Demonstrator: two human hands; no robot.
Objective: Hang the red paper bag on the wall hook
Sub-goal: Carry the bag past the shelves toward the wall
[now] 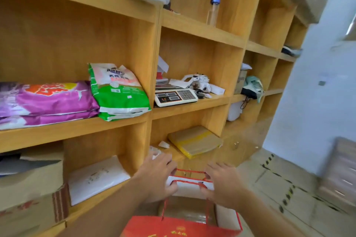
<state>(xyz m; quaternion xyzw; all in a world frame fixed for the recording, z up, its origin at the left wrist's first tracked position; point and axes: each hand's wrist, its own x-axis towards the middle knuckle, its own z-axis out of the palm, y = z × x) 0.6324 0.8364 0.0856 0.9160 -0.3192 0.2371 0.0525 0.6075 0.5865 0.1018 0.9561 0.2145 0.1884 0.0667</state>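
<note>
Left hand (158, 173) closed on the left ends of the red cord handles (189, 176); right hand (224, 183) closed on the right ends, fingers curled around the cords. Both hands at the same height, near the bottom centre of the view, with the cords stretched level between them.

Below the hands, hanging upright with mouth open upward: red paper bag (179, 227), cords running down to its rim, long edge lying left to right, lower part cut off by the frame. White inner wall showing at the right side; contents too unclear to tell.

Behind, filling most of the view: wooden shelf unit (192, 31), running away to the right toward a pale wall (308, 92).

In the left middle compartment: purple sack (44, 100) lying flat, green and white sack (117, 90) leaning against it.

In the middle compartment: white scale (175, 97) with loose papers behind.

One level down: flat brown parcel (194, 140) with yellow tape.

Lower left: cardboard box (28, 188), white packet (96, 177) beside it.

Higher up: clear bottle (213, 10) with a blue cap, standing upright.
</note>
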